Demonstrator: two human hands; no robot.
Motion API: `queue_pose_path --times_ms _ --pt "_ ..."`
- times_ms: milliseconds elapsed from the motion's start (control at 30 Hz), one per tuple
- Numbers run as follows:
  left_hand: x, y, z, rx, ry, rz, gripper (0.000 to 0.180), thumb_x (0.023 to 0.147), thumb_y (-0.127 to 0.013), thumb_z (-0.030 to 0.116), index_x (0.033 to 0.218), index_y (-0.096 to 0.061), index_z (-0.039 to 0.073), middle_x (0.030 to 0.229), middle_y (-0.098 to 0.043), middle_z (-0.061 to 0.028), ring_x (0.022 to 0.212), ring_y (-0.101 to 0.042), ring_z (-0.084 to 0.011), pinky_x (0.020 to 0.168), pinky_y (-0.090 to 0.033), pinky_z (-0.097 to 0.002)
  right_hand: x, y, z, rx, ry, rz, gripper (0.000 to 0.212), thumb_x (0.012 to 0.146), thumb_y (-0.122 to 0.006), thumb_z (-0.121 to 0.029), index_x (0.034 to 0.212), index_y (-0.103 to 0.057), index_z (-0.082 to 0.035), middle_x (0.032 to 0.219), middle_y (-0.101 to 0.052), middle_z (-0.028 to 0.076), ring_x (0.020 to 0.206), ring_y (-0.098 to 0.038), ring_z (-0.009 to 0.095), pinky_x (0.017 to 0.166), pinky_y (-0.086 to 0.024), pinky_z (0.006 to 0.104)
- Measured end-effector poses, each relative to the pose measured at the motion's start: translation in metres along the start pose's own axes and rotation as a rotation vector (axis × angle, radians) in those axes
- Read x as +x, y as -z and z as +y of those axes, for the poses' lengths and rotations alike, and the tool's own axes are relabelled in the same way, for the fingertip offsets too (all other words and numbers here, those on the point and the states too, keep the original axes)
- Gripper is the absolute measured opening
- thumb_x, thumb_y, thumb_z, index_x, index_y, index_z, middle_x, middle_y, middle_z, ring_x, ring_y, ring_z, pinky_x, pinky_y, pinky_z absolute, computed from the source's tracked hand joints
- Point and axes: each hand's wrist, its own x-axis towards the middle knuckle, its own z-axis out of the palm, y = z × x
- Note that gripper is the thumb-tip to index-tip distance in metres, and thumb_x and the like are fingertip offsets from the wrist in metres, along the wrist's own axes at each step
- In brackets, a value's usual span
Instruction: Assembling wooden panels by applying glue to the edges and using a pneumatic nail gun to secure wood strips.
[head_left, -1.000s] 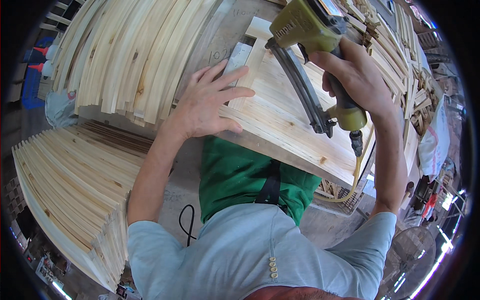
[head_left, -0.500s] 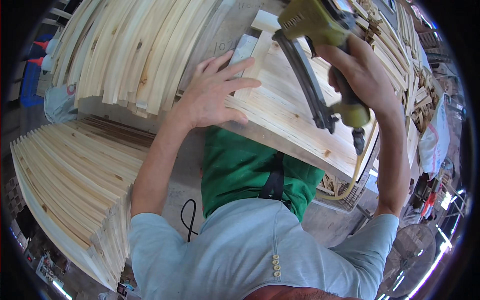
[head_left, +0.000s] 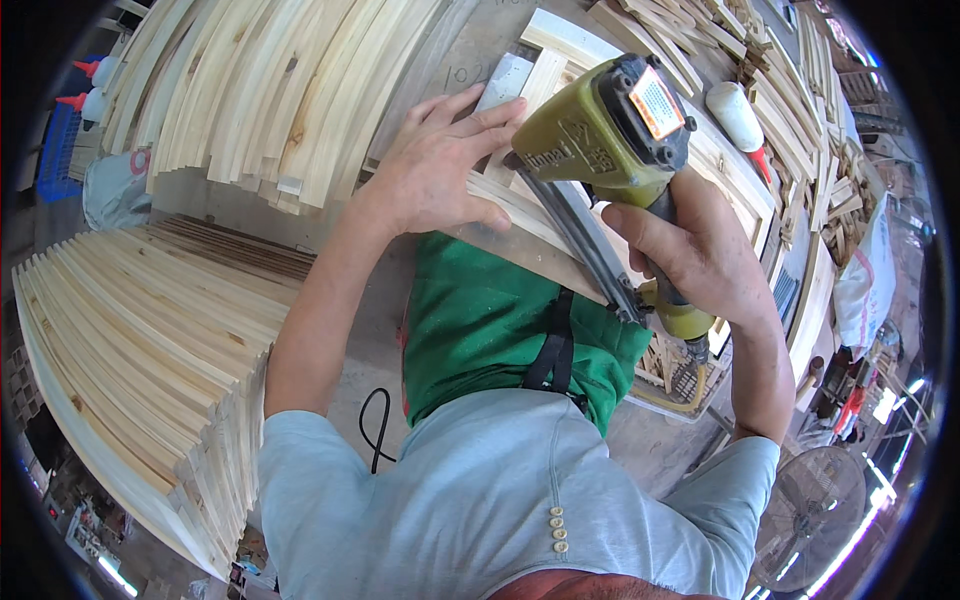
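Observation:
My right hand (head_left: 700, 240) is wrapped around the handle of an olive-green air nail gun (head_left: 590, 130). The gun's nose is down close to the near-left corner of a pale wooden frame (head_left: 545, 70), beside my left fingertips; the gun hides much of the frame, and whether the nose touches wood I cannot tell. With fingers spread, my left hand (head_left: 445, 165) rests over that corner, thumb along the near rail. A flat grey metal piece (head_left: 508, 80) lies against the frame's left side, just beyond my left fingers.
Pale wooden strips (head_left: 250, 100) are stacked at the upper left, and another stack (head_left: 130, 370) stands lower left. A white bottle with a red tip (head_left: 735, 115) lies among loose strips at right. A yellow hose (head_left: 690, 395) trails from the gun. A fan (head_left: 810, 510) stands lower right.
My right hand has brought the nail gun left and nearer, its nose now by the frame's near-left corner. The left hand stays there, slightly shifted. The white bottle has come into view.

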Motion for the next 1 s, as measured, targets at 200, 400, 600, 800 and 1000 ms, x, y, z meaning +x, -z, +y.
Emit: queue_pose_path --times_ms 200,400,600,800,1000 --pt "-0.001 -0.001 -0.001 -0.006 0.014 -0.017 0.087 0.058 -0.079 0.050 0.134 -0.052 0.017 0.150 -0.035 0.0053 0.140 -0.027 -0.0270 0.114 -0.020 -0.0427 -0.006 -0.003 -0.005 -0.099 0.070 0.006 0.037 0.085 -0.064 -0.025 0.103 -0.054 0.006 0.069 -0.061 0.016 0.060 -0.059 0.025 0.058 -0.046 0.0360" --pt "0.000 -0.001 0.001 -0.015 0.022 0.006 0.090 0.057 -0.080 0.050 0.137 -0.048 0.023 0.149 -0.036 0.0040 0.139 -0.028 -0.0277 0.114 -0.021 -0.0425 -0.014 -0.012 -0.006 -0.046 0.020 -0.026 0.037 0.083 -0.065 -0.023 0.104 -0.053 0.005 0.070 -0.061 0.018 0.062 -0.059 0.027 0.060 -0.046 0.0372" --pt "0.001 -0.004 -0.001 -0.034 -0.011 0.020 0.088 0.057 -0.080 0.048 0.135 -0.051 0.020 0.149 -0.038 0.0034 0.138 -0.030 -0.0288 0.114 -0.021 -0.0429 -0.023 -0.006 -0.004 -0.084 0.009 -0.008 0.036 0.083 -0.066 -0.021 0.104 -0.054 0.006 0.072 -0.061 0.019 0.067 -0.061 0.026 0.063 -0.047 0.0354" --pt "0.002 0.002 0.000 -0.024 0.016 -0.043 0.096 0.051 -0.081 0.043 0.139 -0.047 0.023 0.150 -0.036 0.0035 0.140 -0.027 -0.0293 0.114 -0.020 -0.0469 -0.087 0.007 0.015 0.102 -0.345 0.107 0.032 0.082 -0.066 -0.017 0.104 -0.057 0.005 0.071 -0.062 0.009 0.064 -0.060 0.016 0.060 -0.048 0.0311" --pt "0.004 0.006 0.004 -0.023 0.036 -0.066 0.091 0.052 -0.081 0.041 0.136 -0.050 0.023 0.149 -0.038 0.0025 0.139 -0.028 -0.0287 0.114 -0.020 -0.0452 -0.111 -0.006 0.044 0.093 -0.234 0.221 0.024 0.084 -0.065 -0.019 0.096 -0.060 0.001 0.064 -0.058 0.002 0.056 -0.055 0.010 0.052 -0.044 0.0256"
